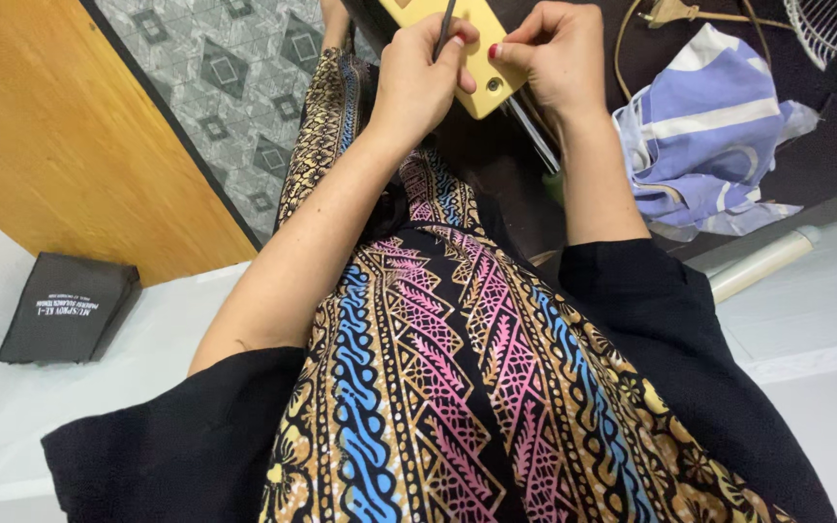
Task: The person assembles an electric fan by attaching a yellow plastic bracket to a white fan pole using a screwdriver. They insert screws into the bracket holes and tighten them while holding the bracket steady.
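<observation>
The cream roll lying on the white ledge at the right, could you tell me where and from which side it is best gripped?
Grip the cream roll around its middle, coming from above. It lies flat and slanted on the white ledge, its round body bare on top; the striped cloth crowds its far side, so the near side is likely freer.

Place: a home, a lived-in room rather than a workshop.
Floor: grey patterned tiles [234, 87] beside a wooden panel [60, 136].
Surface: white ledge [806, 310] bearing a small black box [68, 308].
Clutter: crumpled blue-and-white cloth [709, 136], a fan grille [835, 24].
</observation>
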